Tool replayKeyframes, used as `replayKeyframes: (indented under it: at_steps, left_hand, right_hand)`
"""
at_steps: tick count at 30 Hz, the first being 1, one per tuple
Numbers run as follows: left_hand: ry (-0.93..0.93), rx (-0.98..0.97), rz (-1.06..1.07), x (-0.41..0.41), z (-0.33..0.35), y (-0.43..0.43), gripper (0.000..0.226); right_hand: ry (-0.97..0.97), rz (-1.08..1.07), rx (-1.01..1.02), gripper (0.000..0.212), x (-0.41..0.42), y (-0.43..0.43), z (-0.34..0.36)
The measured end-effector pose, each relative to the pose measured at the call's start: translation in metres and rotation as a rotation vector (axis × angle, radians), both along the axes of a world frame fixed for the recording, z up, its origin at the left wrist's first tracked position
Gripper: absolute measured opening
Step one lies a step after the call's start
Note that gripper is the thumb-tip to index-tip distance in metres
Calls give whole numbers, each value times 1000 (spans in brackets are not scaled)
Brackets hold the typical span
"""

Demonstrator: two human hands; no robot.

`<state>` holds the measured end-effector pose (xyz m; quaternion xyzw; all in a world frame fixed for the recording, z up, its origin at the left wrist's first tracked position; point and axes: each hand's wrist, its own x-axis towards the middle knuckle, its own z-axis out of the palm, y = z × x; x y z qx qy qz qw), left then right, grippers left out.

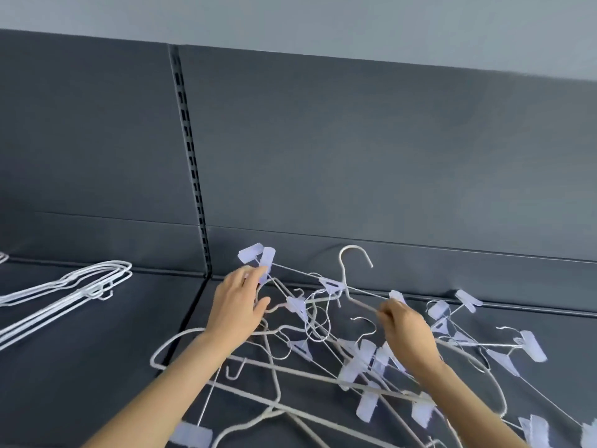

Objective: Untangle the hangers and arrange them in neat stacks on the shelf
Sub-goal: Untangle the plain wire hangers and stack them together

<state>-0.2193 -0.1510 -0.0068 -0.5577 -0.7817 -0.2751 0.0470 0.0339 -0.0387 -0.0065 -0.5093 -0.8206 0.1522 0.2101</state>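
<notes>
View: head camera, looking down over both forearms.
Left hand [239, 305]: fingers curled, pinching the pale clip [267, 261] at one end of a wire hanger; thumb tucked beneath.
Right hand [407, 334]: fingertips clamped on thin wire by the far clip, knuckles towards me.
Raised hanger [343, 273]: between my hands, hook standing upright above them. It looks like one hanger held at both ends; I cannot be sure.
Tangle [355, 363]: under and between both hands, spreading right of my right hand across the shelf [97, 367].
Sorted stack [97, 279]: well left of my left hand, lying flat, nested.
Risk, snag: loops and hooks cross just below my left thumb; lifting straight up likely drags neighbours along.
Risk, slip: thin wire in a fingertip pinch may twist free if the pile resists.
Risk, spill: hangers near my right forearm sit close to the front edge; a jerk could sweep them off.
Risk, stack: a trailing hanger swung left could knock it askew.
</notes>
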Motion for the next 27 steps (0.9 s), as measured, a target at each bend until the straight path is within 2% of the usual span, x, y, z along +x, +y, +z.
replayKeyframes:
  at_steps: [4, 6, 8, 12, 14, 18, 22, 23, 25, 27]
  left_hand:
    - [-97, 58, 25, 18, 8, 10, 51]
    - [-45, 35, 72, 24, 11, 16, 45]
    - [14, -50, 105, 31, 12, 18, 39]
    - [20, -225, 94, 38, 1, 12, 28]
    - [7, -256, 98, 37, -7, 4, 26]
    - [-1, -235, 119, 30, -14, -7, 21]
    - [-27, -190, 130, 27, -15, -10, 27]
    - [-25, -185, 126, 27, -15, -11, 27]
    - [-31, -175, 115, 26, -15, -13, 27]
    - [-34, -157, 102, 24, -16, -16, 26]
  right_hand:
    - [119, 58, 50, 13, 14, 4, 4]
    - [119, 61, 40, 13, 18, 3, 0]
    - [50, 65, 36, 15, 22, 0, -9]
    - [-159, 36, -24, 20, 29, -6, -22]
    - [-206, 22, 8, 23, 29, -8, -18]
    - [-68, 42, 181, 21, 19, 8, -4]
    - [-164, 244, 49, 12, -12, 23, 0]
    - [-197, 279, 9, 15, -20, 23, -4]
    - [-290, 293, -59, 35, -34, 16, -11]
    - [-253, 249, -116, 40, -39, 13, -18]
